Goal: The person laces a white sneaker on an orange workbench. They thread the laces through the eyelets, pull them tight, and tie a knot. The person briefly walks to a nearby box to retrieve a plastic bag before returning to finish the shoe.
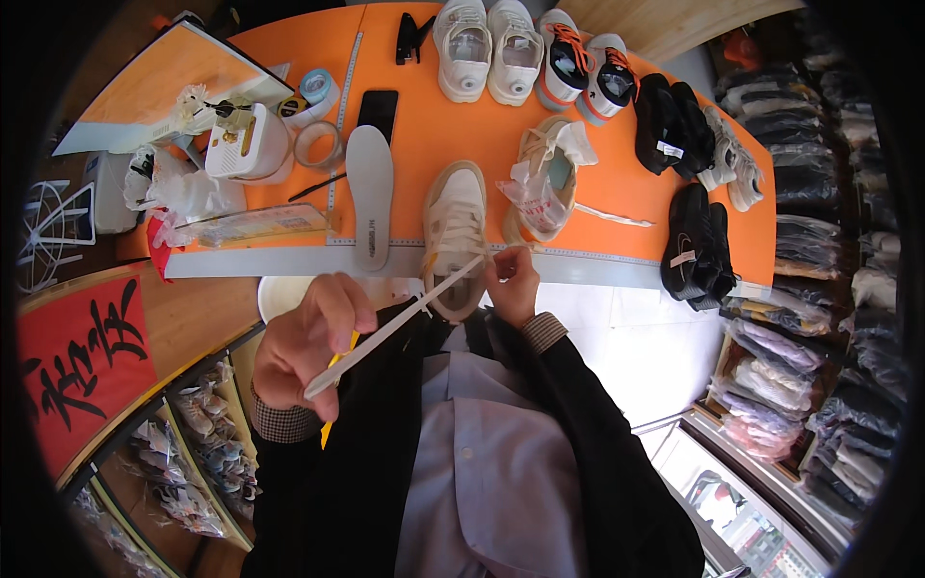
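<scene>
A cream and beige sneaker (453,193) sits at the table's near edge, its heel toward me. From its lacing a flat white shoelace (400,318) runs taut, down and left, to my left hand (313,332). That hand pinches the shoelace end, and a thin yellow stick-like tool (329,424) is also in its fingers. My right hand (514,284) is closed at the sneaker's right side, where the lace meets the shoe; its fingertips seem to pinch the lace there. The matching sneaker (546,137) stands farther right, with white paper and a clear plastic bag (533,200) on it.
A grey insole (369,193), a black phone (380,108) and a tape roll (318,144) lie left of the sneaker. A loose lace (614,214) lies right. White sneakers (464,58) and black shoes (686,241) line the orange table's far and right edges. Bagged goods (805,193) fill shelves.
</scene>
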`<state>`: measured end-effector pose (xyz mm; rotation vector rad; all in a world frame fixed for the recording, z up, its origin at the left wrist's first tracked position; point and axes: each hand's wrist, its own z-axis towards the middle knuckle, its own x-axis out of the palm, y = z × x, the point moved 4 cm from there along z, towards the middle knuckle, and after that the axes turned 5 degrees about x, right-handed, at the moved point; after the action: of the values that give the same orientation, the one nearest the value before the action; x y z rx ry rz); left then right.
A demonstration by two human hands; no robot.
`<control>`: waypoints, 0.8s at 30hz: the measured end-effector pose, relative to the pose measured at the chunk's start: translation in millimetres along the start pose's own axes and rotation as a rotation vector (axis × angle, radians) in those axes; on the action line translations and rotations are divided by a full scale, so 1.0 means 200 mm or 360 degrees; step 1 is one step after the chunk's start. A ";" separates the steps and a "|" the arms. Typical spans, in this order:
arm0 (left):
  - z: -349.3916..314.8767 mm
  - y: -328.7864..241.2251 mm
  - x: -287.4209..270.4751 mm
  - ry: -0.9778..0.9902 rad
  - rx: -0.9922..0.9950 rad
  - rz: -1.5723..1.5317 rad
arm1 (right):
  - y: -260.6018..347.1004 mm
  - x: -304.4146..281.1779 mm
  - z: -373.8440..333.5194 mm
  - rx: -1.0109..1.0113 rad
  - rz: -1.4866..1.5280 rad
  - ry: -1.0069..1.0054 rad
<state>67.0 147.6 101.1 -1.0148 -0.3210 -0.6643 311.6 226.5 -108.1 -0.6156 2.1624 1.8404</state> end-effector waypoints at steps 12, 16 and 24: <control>-0.06 0.21 0.05 0.0041 -0.1040 0.0140 | 0.23 0.02 -0.01 -0.0686 -0.0396 0.0089; 0.02 0.22 0.05 -0.0006 -0.0539 -0.0028 | 0.54 0.06 -0.09 -0.0981 -0.0237 0.0474; -0.08 0.62 -0.33 -0.0639 -0.0760 0.0756 | 0.84 -0.18 -0.15 -0.0301 0.0364 0.1327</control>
<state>95.8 201.4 -27.2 -1.6227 -0.2581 -0.0939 269.5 222.4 60.5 -1.4411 2.6330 2.1806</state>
